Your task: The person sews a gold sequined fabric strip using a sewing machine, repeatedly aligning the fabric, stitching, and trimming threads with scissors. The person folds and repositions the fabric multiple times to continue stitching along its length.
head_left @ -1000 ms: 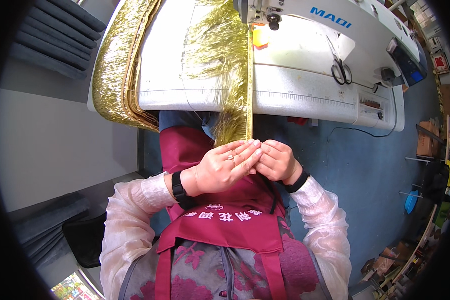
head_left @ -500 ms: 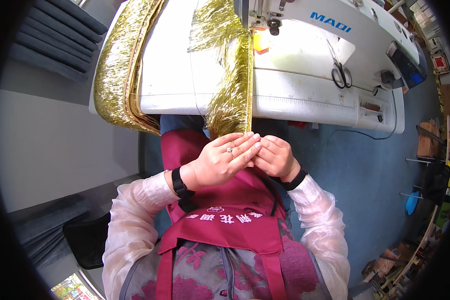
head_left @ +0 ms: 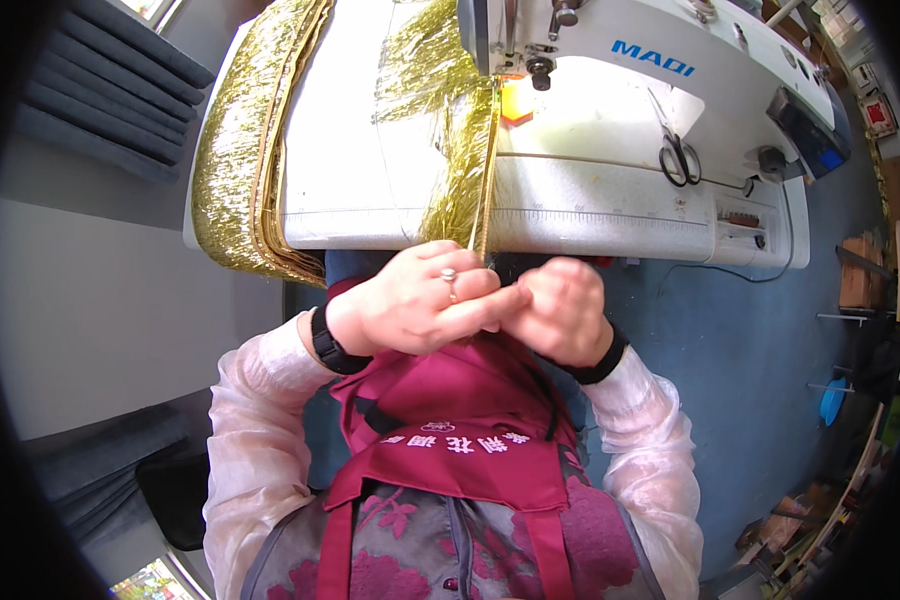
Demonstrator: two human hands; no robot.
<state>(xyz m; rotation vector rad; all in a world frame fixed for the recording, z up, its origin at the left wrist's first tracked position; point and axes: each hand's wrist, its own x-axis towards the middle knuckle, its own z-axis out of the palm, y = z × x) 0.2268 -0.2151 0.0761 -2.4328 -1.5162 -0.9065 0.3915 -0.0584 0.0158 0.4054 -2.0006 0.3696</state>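
Observation:
A strip of gold tinsel fringe (head_left: 458,165) runs from under the head of the white sewing machine (head_left: 620,75) over the table's front edge to my hands. My left hand (head_left: 420,300), with rings on it, is closed on the near end of the fringe's edge band. Its extended fingertips meet my right hand (head_left: 567,312), which is curled into a loose fist close beside it. Whatever lies in the right fingers is hidden, and that hand is slightly blurred. Both hands are above my lap, over the maroon apron (head_left: 450,385).
A folded stack of gold fringe (head_left: 232,150) hangs over the left end of the table (head_left: 590,200). Black-handled scissors (head_left: 680,162) lie right of the needle area. An orange piece (head_left: 516,102) is by the needle. A small parts tray (head_left: 740,230) is at the table's right.
Both hands have risen toward me and closed more, the right curling into a fist. The band near my fingers now slants and looks folded or twisted. The view has shifted slightly.

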